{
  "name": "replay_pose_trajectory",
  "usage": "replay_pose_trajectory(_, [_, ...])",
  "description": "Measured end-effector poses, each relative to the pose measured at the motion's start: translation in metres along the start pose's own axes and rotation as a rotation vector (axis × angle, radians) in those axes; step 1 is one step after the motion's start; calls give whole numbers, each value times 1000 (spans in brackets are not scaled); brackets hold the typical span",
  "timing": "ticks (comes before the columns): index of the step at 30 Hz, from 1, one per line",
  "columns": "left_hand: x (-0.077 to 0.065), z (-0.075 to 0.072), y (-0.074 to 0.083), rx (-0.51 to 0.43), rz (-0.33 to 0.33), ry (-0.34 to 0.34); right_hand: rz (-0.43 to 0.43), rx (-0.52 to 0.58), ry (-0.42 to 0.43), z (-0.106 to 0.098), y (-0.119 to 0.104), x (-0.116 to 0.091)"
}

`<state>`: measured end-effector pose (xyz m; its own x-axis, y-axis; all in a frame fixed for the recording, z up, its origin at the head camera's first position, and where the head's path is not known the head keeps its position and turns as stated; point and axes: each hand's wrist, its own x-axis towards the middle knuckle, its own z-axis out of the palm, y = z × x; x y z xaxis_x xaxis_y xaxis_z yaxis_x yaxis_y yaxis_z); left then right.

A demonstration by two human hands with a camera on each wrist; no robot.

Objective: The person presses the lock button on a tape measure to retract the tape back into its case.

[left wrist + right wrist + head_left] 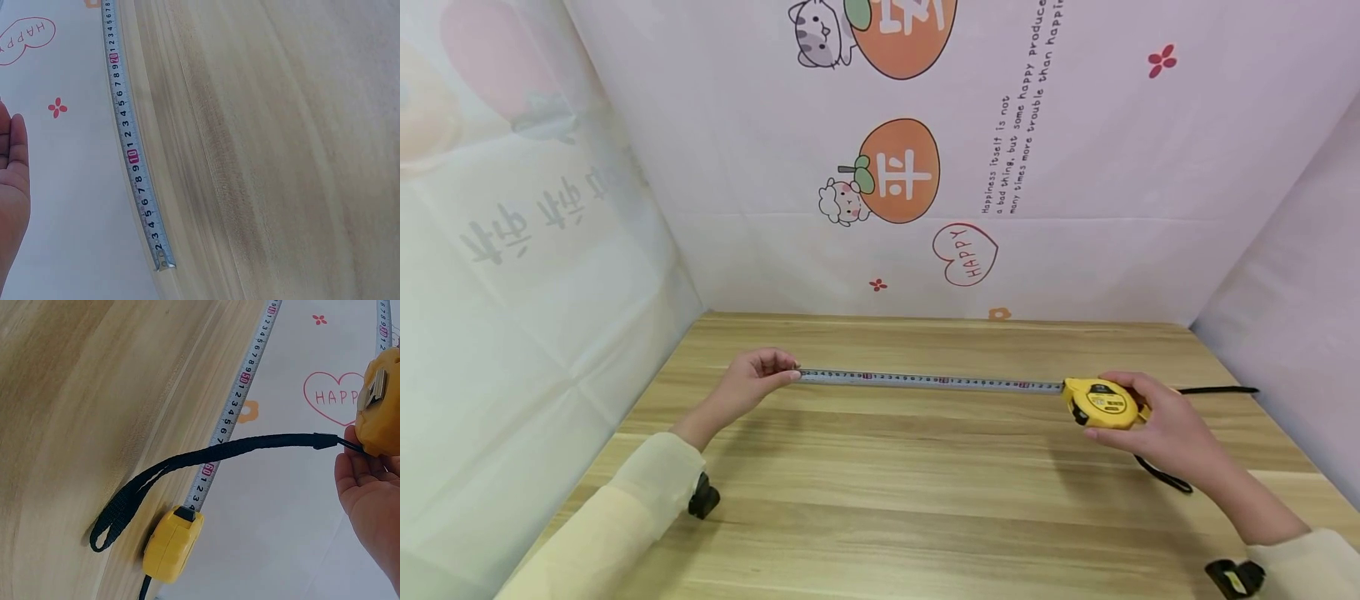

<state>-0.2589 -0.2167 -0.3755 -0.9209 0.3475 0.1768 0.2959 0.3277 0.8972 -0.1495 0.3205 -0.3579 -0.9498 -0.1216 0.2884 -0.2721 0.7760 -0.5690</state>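
My right hand grips a yellow tape measure, its blade drawn out to the left. At the blade's far end, my left hand pinches it between thumb and fingers; the left wrist view cuts off this contact. A black strap hangs from the held case. The wrist views show a second yellow tape measure lying on the table, its blade also extended, with the metal hook at its end. In the head view, the held tape and right hand mostly cover it.
The wood-grain table meets a printed white cloth backdrop at its back edge. Cloth also hangs at the left and right. Another black strap lies beyond the right hand. Small black devices are on both wrists.
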Motion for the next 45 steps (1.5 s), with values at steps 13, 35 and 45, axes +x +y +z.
replay_pose_trajectory(13, [1, 5, 3, 3, 3, 5, -22, 26, 7, 2, -1, -1])
replay_pose_trajectory(35, [2, 15, 3, -26, 20, -29, 18, 53, -12, 11, -5, -1])
replay_pose_trajectory(45, [4, 19, 3, -23, 14, -32, 27, 33, -20, 13, -7, 0])
